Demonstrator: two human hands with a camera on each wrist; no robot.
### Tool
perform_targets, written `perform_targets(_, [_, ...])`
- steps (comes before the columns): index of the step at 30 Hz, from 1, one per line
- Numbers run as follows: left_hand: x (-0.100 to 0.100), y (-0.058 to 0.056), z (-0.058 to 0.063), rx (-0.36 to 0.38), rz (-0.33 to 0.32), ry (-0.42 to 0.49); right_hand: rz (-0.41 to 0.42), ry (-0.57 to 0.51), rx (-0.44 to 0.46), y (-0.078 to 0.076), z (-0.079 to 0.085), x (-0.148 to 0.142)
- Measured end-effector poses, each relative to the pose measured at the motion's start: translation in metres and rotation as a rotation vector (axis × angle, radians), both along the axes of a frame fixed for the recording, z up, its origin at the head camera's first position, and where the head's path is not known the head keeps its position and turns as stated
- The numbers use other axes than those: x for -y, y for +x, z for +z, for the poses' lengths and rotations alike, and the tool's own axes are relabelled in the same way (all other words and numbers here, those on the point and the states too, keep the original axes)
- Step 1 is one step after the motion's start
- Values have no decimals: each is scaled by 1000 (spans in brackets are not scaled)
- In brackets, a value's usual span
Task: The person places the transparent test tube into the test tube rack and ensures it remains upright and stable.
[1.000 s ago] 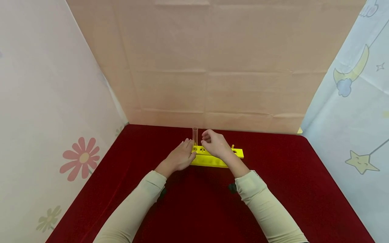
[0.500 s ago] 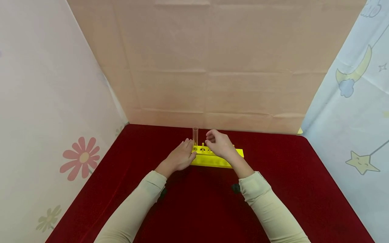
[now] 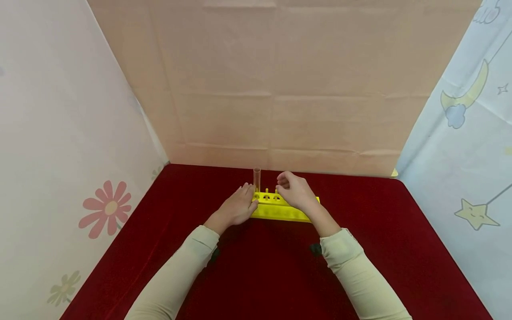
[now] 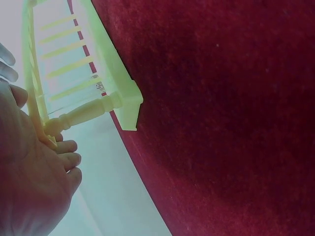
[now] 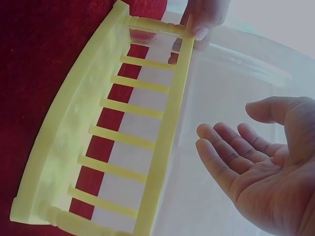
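A yellow test tube rack (image 3: 280, 212) stands on the red cloth. One clear test tube (image 3: 257, 178) stands upright at its left end. My left hand (image 3: 236, 206) holds that end, thumb in front and fingers behind; in the left wrist view the left hand (image 4: 34, 167) has its fingertips past the end of the top plate. Over the right part of the rack hovers my right hand (image 3: 298, 192), fingers loosely bent and holding nothing. The right wrist view shows the right hand (image 5: 251, 162) apart from the rack's top bar (image 5: 165, 142), thumb and fingers separated.
The table's red cloth (image 3: 256, 275) spreads around the rack. A tan backdrop (image 3: 272, 89) rises behind the table, with a flowered panel (image 3: 80, 133) on the left and a moon-and-star panel (image 3: 468, 151) on the right. Yellow pegs (image 3: 266, 191) rise from the rack.
My right hand has moved to the right along the rack, uncovering more holes and pegs near the left. The left hand, the rack and the test tube have stayed in place.
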State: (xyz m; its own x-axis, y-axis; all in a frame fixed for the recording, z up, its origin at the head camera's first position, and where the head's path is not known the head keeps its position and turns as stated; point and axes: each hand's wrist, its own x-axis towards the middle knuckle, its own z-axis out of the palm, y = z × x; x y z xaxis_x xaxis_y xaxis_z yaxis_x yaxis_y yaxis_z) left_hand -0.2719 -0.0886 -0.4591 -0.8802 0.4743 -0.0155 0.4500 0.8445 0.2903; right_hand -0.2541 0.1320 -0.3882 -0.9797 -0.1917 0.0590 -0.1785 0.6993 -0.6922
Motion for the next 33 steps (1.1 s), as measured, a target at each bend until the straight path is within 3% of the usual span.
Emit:
perform_targets(11, [2, 0, -1, -22, -40, 21, 4, 10, -4, 2, 0, -15])
perform_targets(33, [1, 1, -1, -20, -21, 18, -32, 36, -54, 7, 0, -47])
